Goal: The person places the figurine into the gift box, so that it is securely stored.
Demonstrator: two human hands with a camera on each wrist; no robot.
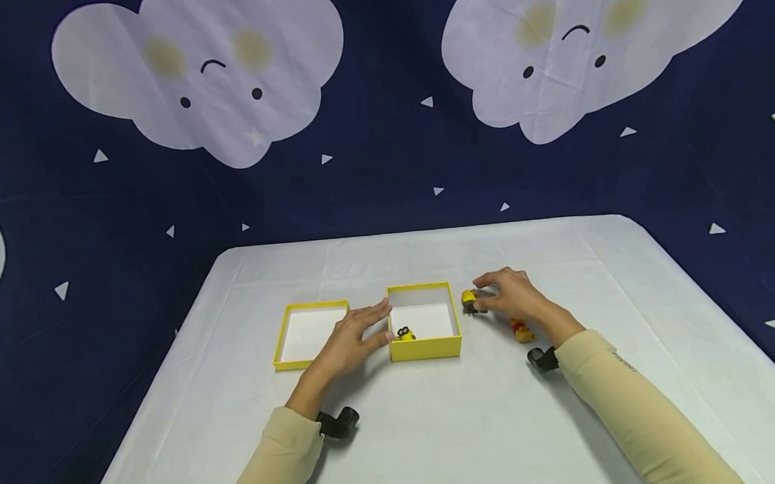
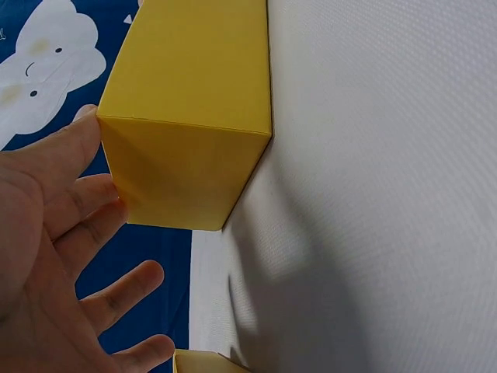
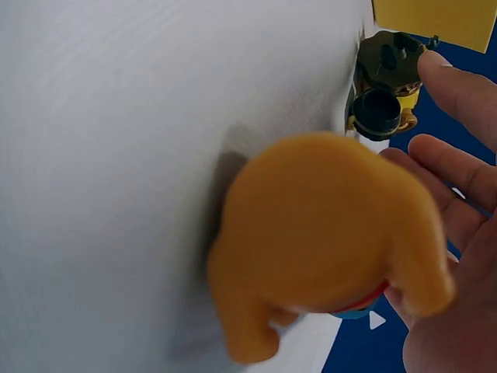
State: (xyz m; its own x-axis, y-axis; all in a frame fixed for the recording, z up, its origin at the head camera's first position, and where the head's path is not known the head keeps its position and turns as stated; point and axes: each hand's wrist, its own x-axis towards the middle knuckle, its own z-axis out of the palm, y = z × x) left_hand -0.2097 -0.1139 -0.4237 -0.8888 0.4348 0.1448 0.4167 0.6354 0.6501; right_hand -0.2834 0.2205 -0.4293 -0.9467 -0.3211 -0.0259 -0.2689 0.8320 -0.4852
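My left hand point(image 1: 352, 343) point(image 2: 54, 233) touches the left side of the yellow box point(image 1: 425, 349) point(image 2: 186, 70) with its fingertips, fingers extended and apart. Inside the box, by its front left corner, is a small yellow figure with round black-rimmed eyes point(image 1: 405, 334). Right of the box stands a yellow and dark figure point(image 1: 469, 301) point(image 3: 392, 66). My right hand point(image 1: 515, 293) point(image 3: 458, 202) is around its right side, the thumb tip at the dark part and the other fingers spread. An orange bear-like figure with red point(image 1: 521, 330) point(image 3: 311, 225) is below the right wrist.
A shallow yellow-edged lid point(image 1: 309, 334) with a white inside lies left of the box, partly behind the left hand. A white cloth covers the table point(image 1: 428, 434). Behind it hangs a dark blue cloth with clouds point(image 1: 382, 160).
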